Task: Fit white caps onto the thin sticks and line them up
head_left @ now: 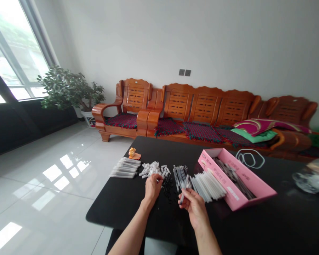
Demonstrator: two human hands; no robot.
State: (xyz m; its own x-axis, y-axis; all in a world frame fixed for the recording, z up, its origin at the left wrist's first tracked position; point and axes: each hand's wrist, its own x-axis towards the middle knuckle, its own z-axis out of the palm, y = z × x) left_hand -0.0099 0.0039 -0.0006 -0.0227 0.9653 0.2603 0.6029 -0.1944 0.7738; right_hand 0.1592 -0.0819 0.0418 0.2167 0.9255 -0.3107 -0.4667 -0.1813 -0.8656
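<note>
My right hand (193, 205) holds a pen (185, 189) with a translucent barrel, tilted upright between thumb and fingers. My left hand (152, 189) is closed in a pinch at the near edge of a pile of white pen caps (152, 169); what sits between its fingertips is too small to make out. Small black pieces (169, 186) lie scattered just right of that hand. Behind my right hand are dark-tipped ink refills (179, 173) in a row, and beside them a stack of whitish empty barrels (209, 186). Capped-looking translucent pens (126, 167) lie in a row at far left.
A pink box (267, 194) with dark grey sticks inside stands right of the barrels on the black table (117, 205). White loops (251, 158) lie behind it, a clear plastic bag (312, 177) at far right. A small yellow figurine (132, 152) sits back left. A wooden sofa (176, 106) stands beyond.
</note>
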